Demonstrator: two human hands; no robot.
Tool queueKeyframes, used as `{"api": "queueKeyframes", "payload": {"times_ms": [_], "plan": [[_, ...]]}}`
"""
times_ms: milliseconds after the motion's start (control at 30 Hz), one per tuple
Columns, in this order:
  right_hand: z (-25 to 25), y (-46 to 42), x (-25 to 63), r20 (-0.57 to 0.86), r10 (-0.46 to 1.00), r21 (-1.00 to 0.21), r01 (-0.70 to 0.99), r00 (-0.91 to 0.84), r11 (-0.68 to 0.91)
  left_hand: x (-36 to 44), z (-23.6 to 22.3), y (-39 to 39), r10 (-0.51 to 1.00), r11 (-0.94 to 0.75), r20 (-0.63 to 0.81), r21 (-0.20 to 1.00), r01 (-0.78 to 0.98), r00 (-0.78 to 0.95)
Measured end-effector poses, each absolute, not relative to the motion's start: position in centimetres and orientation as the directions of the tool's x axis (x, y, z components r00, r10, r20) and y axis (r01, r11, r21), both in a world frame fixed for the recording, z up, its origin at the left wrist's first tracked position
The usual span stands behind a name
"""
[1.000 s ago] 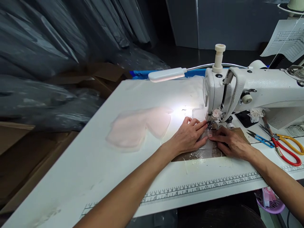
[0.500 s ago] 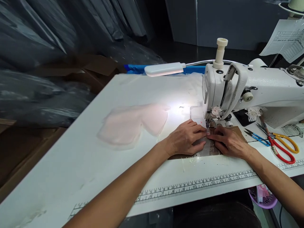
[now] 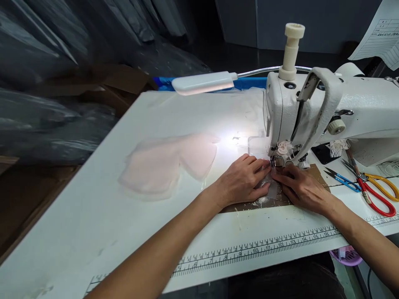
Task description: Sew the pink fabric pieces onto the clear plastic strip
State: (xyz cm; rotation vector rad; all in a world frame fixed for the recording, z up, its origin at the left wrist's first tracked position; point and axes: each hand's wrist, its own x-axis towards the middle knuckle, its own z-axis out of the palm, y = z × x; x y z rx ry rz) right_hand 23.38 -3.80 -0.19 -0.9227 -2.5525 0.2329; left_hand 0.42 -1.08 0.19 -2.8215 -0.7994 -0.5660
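Observation:
My left hand lies on a small piece of sheer, clear-looking fabric, its fingers stretched toward the presser foot and its thumb apart. Close on the other side, my right hand has thumb and index finger closed on the fabric's edge, just in front of the foot. Beneath lies a brown board on the machine bed. The white sewing machine stands above my fingertips. The needle and fine stitching are too small to make out.
Pale pink sheer cut pieces lie on the white table to the left. Blue thread snips and red-and-yellow-handled scissors lie right. A lamp shines on the table; a printed ruler runs along the front edge.
The whole view has shifted slightly, with the machine appearing larger. Both hands stay by the presser foot with almost the same finger positions.

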Motion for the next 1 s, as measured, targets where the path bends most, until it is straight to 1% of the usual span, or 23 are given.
{"api": "queueKeyframes", "payload": {"times_ms": [167, 267, 333, 400, 467, 533, 600, 633, 700, 767, 867, 933, 1000], "plan": [[-0.2, -3.8, 23.3, 0.293, 0.665, -0.335, 0.578, -0.687, 0.744, 0.5, 0.3, -0.8, 0.514, -0.814, 0.382, -0.063, 0.577, 0.768], [-0.5, -3.7, 23.3, 0.261, 0.686, -0.334, 0.603, -0.679, 0.724, 0.6, 0.3, -0.8, 0.538, -0.806, 0.356, -0.049, 0.59, 0.764], [-0.6, -3.7, 23.4, 0.254, 0.697, -0.343, 0.612, -0.67, 0.713, 0.6, 0.4, -0.7, 0.537, -0.808, 0.362, -0.036, 0.588, 0.762], [-0.5, -3.6, 23.7, 0.257, 0.709, -0.392, 0.6, -0.657, 0.698, 0.4, 0.6, -0.7, 0.526, -0.816, 0.38, -0.027, 0.578, 0.761], [-0.3, -3.3, 24.0, 0.27, 0.734, -0.48, 0.573, -0.624, 0.664, 0.0, 1.2, -0.6, 0.519, -0.817, 0.418, -0.014, 0.577, 0.745], [0.1, -3.0, 24.3, 0.286, 0.783, -0.573, 0.557, -0.552, 0.602, -0.4, 2.2, -0.6, 0.535, -0.798, 0.482, 0.019, 0.602, 0.694], [0.5, -2.6, 24.7, 0.297, 0.834, -0.634, 0.557, -0.465, 0.536, -0.8, 3.3, -0.8, 0.548, -0.785, 0.529, 0.059, 0.616, 0.648], [0.7, -2.4, 24.8, 0.295, 0.852, -0.654, 0.559, -0.432, 0.509, -0.9, 3.7, -1.0, 0.541, -0.798, 0.529, 0.077, 0.598, 0.654], [1.0, -2.1, 24.8, 0.269, 0.877, -0.681, 0.565, -0.398, 0.466, -0.8, 4.1, -1.5, 0.504, -0.849, 0.475, 0.117, 0.516, 0.722], [1.5, -1.8, 24.7, 0.21, 0.897, -0.689, 0.591, -0.39, 0.419, -0.6, 3.7, -2.0, 0.467, -0.884, 0.392, 0.185, 0.429, 0.792], [2.5, -1.3, 24.3, 0.07, 0.899, -0.634, 0.676, -0.433, 0.375, -0.4, 2.3, -2.4, 0.481, -0.867, 0.328, 0.314, 0.386, 0.813], [3.0, -0.9, 24.0, -0.005, 0.873, -0.581, 0.712, -0.487, 0.394, -0.4, 1.3, -2.5, 0.51, -0.844, 0.356, 0.386, 0.374, 0.783], [3.1, -0.7, 23.7, -0.033, 0.857, -0.548, 0.726, -0.514, 0.415, -0.3, 0.5, -2.4, 0.525, -0.835, 0.417, 0.419, 0.356, 0.742]]}}
